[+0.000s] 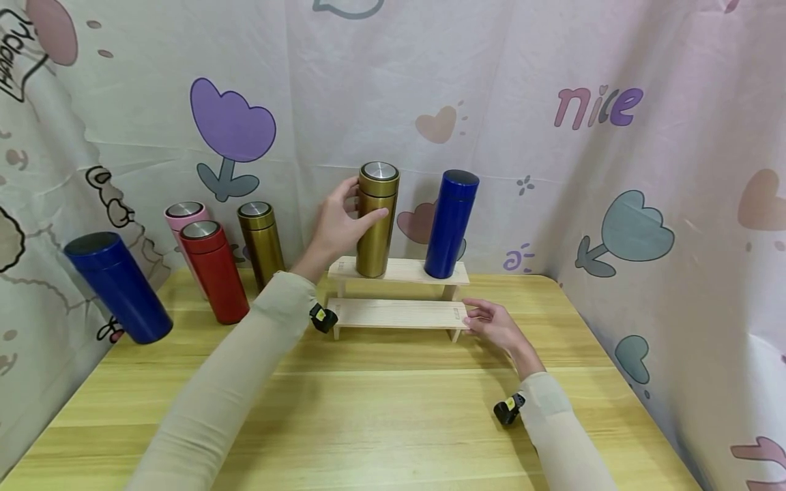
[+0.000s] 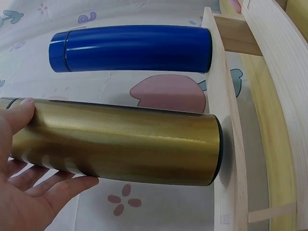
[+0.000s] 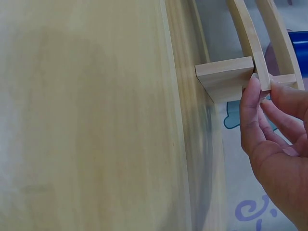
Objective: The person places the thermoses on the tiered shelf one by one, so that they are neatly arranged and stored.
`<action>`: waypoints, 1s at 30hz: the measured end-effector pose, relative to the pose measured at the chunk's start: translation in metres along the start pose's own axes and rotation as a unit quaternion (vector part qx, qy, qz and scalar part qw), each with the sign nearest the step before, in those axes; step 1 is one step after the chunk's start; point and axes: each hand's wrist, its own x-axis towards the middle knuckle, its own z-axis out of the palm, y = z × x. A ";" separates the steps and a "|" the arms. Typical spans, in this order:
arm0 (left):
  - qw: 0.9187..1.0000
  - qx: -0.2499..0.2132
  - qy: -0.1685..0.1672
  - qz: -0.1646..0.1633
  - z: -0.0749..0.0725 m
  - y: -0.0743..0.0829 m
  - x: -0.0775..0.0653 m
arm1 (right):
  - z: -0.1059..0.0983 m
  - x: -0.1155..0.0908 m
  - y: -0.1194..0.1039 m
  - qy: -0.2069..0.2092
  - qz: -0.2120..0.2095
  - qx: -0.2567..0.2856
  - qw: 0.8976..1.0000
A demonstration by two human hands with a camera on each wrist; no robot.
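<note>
My left hand [image 1: 344, 221] grips a gold thermos [image 1: 376, 235] with a silver-topped lid, thumb on one side and fingers round the other. The thermos is upright, its base right at the upper step of a two-step wooden stand [image 1: 399, 314]. To its right on that step stands a blue thermos [image 1: 452, 225]; it also shows in the left wrist view, apart from the gold one. My right hand [image 1: 494, 326] pinches the right end of the lower step between thumb and fingers, seen close up in the right wrist view with the step's edge [image 3: 257, 57].
At the left of the wooden table [image 1: 393, 416] stand a blue thermos [image 1: 119, 290], a red thermos [image 1: 215, 273], a pink thermos [image 1: 186, 217] partly behind the red one, and another gold thermos [image 1: 260, 242]. A printed cloth [image 1: 344, 88] hangs behind the table and along both sides.
</note>
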 end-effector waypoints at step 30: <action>1.000 -0.019 -0.012 -0.007 0.037 -0.005 0.009 | -0.001 0.000 0.000 -0.003 0.005 -0.002 1.000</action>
